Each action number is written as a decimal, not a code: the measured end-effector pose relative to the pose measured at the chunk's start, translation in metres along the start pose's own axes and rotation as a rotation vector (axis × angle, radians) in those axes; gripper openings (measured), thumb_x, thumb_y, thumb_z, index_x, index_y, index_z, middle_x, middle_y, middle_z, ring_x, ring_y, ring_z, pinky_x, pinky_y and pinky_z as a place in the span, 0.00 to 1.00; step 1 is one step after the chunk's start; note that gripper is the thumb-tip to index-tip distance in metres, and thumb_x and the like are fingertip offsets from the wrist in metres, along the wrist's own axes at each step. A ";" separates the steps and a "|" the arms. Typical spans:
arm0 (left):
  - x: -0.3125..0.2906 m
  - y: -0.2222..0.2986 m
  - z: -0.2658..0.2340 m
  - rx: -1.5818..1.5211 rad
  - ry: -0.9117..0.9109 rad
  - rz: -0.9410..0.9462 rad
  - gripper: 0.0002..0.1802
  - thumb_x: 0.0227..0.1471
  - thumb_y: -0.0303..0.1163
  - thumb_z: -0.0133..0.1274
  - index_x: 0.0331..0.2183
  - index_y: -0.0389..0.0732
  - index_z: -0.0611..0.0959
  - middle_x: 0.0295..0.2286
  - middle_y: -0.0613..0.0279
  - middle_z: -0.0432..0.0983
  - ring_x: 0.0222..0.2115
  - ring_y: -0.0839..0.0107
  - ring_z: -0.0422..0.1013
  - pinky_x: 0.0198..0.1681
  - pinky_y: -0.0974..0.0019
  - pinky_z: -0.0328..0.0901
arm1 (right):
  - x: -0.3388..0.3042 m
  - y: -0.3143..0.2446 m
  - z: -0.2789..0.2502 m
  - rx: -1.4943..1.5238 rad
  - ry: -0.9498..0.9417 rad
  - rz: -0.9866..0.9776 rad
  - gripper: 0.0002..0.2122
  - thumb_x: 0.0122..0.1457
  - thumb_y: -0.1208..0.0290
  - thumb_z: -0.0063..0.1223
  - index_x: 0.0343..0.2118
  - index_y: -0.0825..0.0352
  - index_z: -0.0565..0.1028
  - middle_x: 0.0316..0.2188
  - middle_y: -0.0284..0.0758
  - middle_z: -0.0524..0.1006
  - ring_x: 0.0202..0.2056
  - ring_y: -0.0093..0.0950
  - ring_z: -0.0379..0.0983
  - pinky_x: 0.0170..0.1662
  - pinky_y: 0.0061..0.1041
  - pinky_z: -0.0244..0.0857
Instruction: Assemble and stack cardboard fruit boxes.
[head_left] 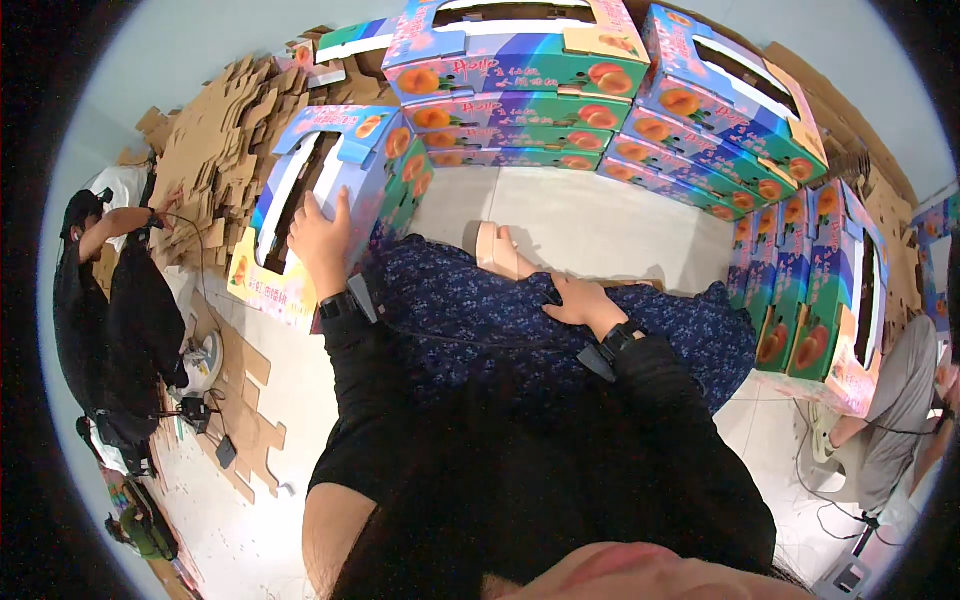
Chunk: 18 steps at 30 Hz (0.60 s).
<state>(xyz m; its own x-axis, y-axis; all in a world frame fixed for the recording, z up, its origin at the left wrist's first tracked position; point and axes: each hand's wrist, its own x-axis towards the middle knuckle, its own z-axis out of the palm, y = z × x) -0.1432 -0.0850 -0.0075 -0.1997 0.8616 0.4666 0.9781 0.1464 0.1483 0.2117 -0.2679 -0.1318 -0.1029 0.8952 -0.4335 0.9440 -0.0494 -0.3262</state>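
My left hand (pixel 320 243) lies on the top of a printed fruit carton (pixel 383 170) at the left, beside its long dark slot. Its fingers are spread and stretched out, and it appears to touch the pale top panel. The carton is blue, pink and green with peach pictures, and stands on the floor by my left knee. My right hand (pixel 588 305) rests on my dark blue patterned skirt (pixel 470 310), fingers apart, with nothing seen in it. A foot in a pale sandal (pixel 487 246) shows past the skirt's edge.
Stacks of similar cartons (pixel 520 80) stand ahead, with more cartons (pixel 815 290) at the right. Flattened brown cardboard (pixel 215 150) is piled at the far left. A person in black (pixel 110 300) works beside it; another person's grey trouser leg (pixel 900 410) is at right.
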 end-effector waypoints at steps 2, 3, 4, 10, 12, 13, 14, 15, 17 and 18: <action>0.000 -0.001 0.002 0.010 0.008 0.003 0.42 0.46 0.66 0.42 0.50 0.41 0.73 0.42 0.46 0.72 0.44 0.48 0.68 0.47 0.50 0.58 | 0.000 -0.001 0.000 -0.004 -0.004 0.007 0.37 0.50 0.47 0.50 0.58 0.67 0.57 0.53 0.46 0.65 0.53 0.43 0.63 0.53 0.39 0.60; -0.001 -0.001 0.002 0.020 0.016 0.006 0.42 0.46 0.66 0.42 0.50 0.41 0.73 0.42 0.46 0.73 0.43 0.48 0.68 0.47 0.50 0.59 | 0.000 -0.001 0.000 -0.004 -0.011 0.014 0.38 0.50 0.47 0.50 0.58 0.67 0.57 0.53 0.46 0.65 0.53 0.43 0.63 0.53 0.39 0.60; -0.001 -0.001 0.002 0.021 0.014 0.009 0.42 0.46 0.66 0.42 0.50 0.41 0.73 0.42 0.46 0.73 0.43 0.48 0.68 0.47 0.50 0.59 | 0.000 0.000 -0.001 -0.004 -0.019 0.020 0.38 0.49 0.46 0.50 0.58 0.67 0.57 0.53 0.46 0.66 0.53 0.43 0.63 0.54 0.39 0.60; -0.001 0.001 0.000 0.024 0.025 0.023 0.41 0.46 0.65 0.43 0.49 0.41 0.74 0.41 0.46 0.73 0.42 0.48 0.69 0.46 0.50 0.59 | 0.008 0.009 0.006 0.029 -0.016 0.007 0.38 0.48 0.45 0.51 0.58 0.65 0.58 0.50 0.49 0.67 0.51 0.47 0.64 0.52 0.40 0.60; -0.001 0.000 0.001 0.028 0.026 0.017 0.41 0.46 0.65 0.43 0.49 0.40 0.74 0.41 0.46 0.73 0.41 0.49 0.69 0.46 0.50 0.60 | 0.009 0.011 0.007 0.052 -0.012 0.004 0.38 0.48 0.45 0.52 0.58 0.65 0.58 0.50 0.49 0.67 0.51 0.47 0.64 0.52 0.41 0.61; -0.001 0.001 0.001 0.031 0.025 0.023 0.41 0.46 0.65 0.43 0.49 0.40 0.74 0.41 0.46 0.73 0.41 0.49 0.69 0.46 0.50 0.60 | 0.009 0.012 0.008 0.069 -0.007 0.002 0.38 0.47 0.45 0.52 0.57 0.65 0.58 0.50 0.50 0.67 0.51 0.47 0.64 0.52 0.41 0.61; -0.002 0.001 0.002 0.028 0.040 0.025 0.41 0.46 0.65 0.43 0.49 0.40 0.74 0.41 0.46 0.73 0.41 0.49 0.69 0.45 0.50 0.60 | 0.010 0.012 0.010 0.076 -0.007 0.003 0.38 0.47 0.45 0.52 0.57 0.65 0.58 0.50 0.50 0.67 0.51 0.47 0.64 0.52 0.41 0.61; -0.002 0.002 0.002 0.025 0.055 0.026 0.41 0.46 0.65 0.43 0.49 0.40 0.74 0.41 0.46 0.73 0.41 0.49 0.69 0.45 0.50 0.60 | 0.009 0.013 0.010 0.079 0.012 -0.006 0.38 0.47 0.45 0.52 0.57 0.65 0.58 0.49 0.50 0.68 0.51 0.47 0.64 0.51 0.41 0.61; -0.002 0.003 0.000 0.022 0.043 0.027 0.41 0.46 0.65 0.43 0.49 0.40 0.74 0.41 0.47 0.73 0.41 0.49 0.69 0.46 0.50 0.60 | 0.008 0.013 0.012 0.089 0.032 -0.013 0.38 0.47 0.45 0.52 0.57 0.65 0.59 0.49 0.50 0.68 0.51 0.47 0.65 0.51 0.42 0.61; -0.002 0.003 -0.001 0.017 0.033 0.021 0.41 0.46 0.65 0.43 0.49 0.40 0.74 0.41 0.47 0.73 0.42 0.49 0.69 0.46 0.50 0.60 | 0.007 0.011 0.010 0.075 0.023 0.000 0.38 0.48 0.45 0.52 0.57 0.65 0.58 0.49 0.49 0.68 0.51 0.46 0.65 0.51 0.41 0.61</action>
<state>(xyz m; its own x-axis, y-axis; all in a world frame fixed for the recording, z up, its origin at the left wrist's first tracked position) -0.1399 -0.0864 -0.0072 -0.1806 0.8480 0.4983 0.9829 0.1369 0.1232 0.2179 -0.2664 -0.1473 -0.0945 0.9053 -0.4141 0.9180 -0.0818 -0.3882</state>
